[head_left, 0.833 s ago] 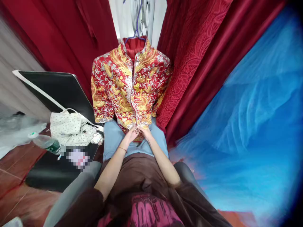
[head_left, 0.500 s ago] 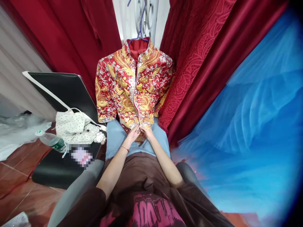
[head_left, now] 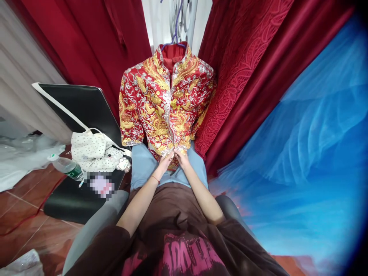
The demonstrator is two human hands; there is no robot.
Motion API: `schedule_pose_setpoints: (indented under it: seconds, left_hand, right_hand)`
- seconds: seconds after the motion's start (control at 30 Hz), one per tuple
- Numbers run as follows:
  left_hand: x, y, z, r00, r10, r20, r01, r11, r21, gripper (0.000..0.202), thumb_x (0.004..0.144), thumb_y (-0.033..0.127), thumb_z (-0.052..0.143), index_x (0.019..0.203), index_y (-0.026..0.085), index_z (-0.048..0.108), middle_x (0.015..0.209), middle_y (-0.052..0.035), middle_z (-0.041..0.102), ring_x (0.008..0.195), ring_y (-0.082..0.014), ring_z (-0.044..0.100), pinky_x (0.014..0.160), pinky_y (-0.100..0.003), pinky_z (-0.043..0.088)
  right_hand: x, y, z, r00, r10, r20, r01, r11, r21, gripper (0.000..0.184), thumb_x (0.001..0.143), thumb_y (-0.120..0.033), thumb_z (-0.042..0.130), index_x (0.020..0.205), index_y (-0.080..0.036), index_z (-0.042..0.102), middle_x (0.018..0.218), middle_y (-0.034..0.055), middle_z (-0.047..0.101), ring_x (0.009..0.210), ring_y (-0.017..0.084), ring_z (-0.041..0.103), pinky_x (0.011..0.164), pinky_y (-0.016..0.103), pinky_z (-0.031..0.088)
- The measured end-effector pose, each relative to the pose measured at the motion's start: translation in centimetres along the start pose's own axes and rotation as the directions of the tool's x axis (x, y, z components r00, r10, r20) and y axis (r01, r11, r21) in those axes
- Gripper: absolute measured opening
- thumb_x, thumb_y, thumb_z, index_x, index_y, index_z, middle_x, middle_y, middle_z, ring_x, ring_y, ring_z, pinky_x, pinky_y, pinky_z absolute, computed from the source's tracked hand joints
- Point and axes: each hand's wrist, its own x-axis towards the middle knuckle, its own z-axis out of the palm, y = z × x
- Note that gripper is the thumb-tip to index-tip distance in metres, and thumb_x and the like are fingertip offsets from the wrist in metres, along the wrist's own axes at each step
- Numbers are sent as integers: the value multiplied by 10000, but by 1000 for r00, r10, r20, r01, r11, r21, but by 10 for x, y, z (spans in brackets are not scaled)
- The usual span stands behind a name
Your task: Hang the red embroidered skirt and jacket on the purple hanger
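Observation:
A red jacket (head_left: 156,111) with gold and silver embroidery hangs upright before me on a purple hanger (head_left: 176,37). Its stand collar is at the top, and its lower part reaches down over my lap. My left hand (head_left: 166,161) is closed on the lower front edge, left of the centre opening. Close beside it, my right hand (head_left: 182,159) pinches the edge on the other side of that opening. The fingertips of both hands nearly meet; whether a small fastener lies between them is too small to tell.
At left a black chair (head_left: 69,205) bears a dotted white cloth bag (head_left: 89,147), a water bottle (head_left: 67,167) and a blurred-out item. Red garments (head_left: 230,88) hang on both sides of the jacket. Blue tulle (head_left: 301,165) spreads at right.
The whole view has shifted slightly, so the scene sits a little farther right. Both hands keep their hold at the jacket's lower front, with hardly any change in their pose.

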Motion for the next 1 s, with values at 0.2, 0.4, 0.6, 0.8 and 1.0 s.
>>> schedule_pose_setpoints:
  seconds: [0.2,0.4,0.6,0.8,1.0]
  left_hand:
    - [-1,1,-3,999,18,-27,-17,999,50,470,563,277,906,979,131,743,1005,-100,768,971,-217,704,935,-334,492]
    - [5,5,-7,998,6,-59,-4,1000,27,417,577,251,879,951,152,723,968,-76,767,875,-185,713,853,-307,522]
    - [-1,2,-3,997,23,-74,-19,998,56,414,620,284,885,983,173,719,992,-77,766,951,-182,710,826,-271,513]
    - [-4,-5,0,994,60,-91,-53,995,84,468,587,313,911,992,151,740,1003,-92,766,938,-203,711,827,-294,512]
    - [0,-6,-6,990,41,-138,-31,997,73,352,578,264,897,842,103,729,822,-87,750,751,-185,699,806,-337,526]
  right_hand:
    - [-1,1,-2,1000,-14,-17,13,998,-59,351,520,-260,846,801,-189,648,706,-35,696,661,124,615,622,242,489]
    - [-4,2,-4,998,55,43,-48,989,-142,303,522,-301,871,693,-167,660,618,-28,673,547,86,543,525,203,443]
    - [0,2,-3,994,108,10,-107,992,-67,292,506,-248,882,655,-175,643,577,-46,638,503,64,514,484,181,428]
    - [1,0,1,983,144,-118,-148,989,-29,239,551,-166,854,637,-169,630,549,-36,624,467,70,499,434,181,419]
    - [-12,18,15,940,153,-303,-173,984,-38,233,691,-203,771,579,-185,567,465,-37,569,397,71,465,392,194,385]
